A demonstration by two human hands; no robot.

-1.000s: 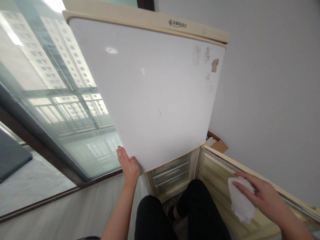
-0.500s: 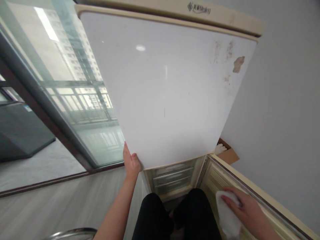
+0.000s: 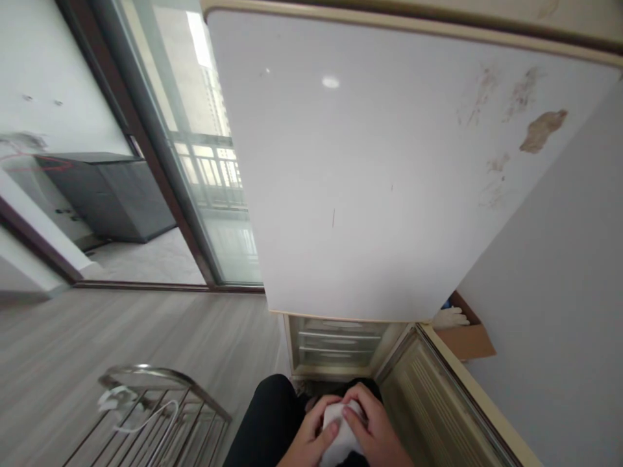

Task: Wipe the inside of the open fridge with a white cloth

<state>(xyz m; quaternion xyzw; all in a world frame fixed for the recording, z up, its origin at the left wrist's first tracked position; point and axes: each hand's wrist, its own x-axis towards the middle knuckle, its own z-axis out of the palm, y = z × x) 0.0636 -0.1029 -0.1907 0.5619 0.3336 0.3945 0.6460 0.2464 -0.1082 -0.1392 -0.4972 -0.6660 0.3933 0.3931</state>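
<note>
Low in front of my lap, my left hand (image 3: 315,428) and my right hand (image 3: 366,418) both grip a bunched white cloth (image 3: 343,434), fingers closed around its sides and thumbs on top. Above them rises the white upper door (image 3: 341,181) of a fridge, with a brown patch and stains at its upper right. Beneath that door the lower compartment (image 3: 335,342) stands open, showing drawer fronts inside. Its lower door (image 3: 423,383) is swung out to the right of my knees.
A cardboard box (image 3: 467,337) with white gloves sits by the wall at the right. On the left are a metal rack (image 3: 160,415) with a white cable, a sliding glass door (image 3: 214,194) and a dark grey cabinet (image 3: 121,201) beyond it.
My left hand has let go of the upper door's lower left edge and joined my right hand on the cloth. The cloth has moved from the lower door to my lap. The view has shifted left.
</note>
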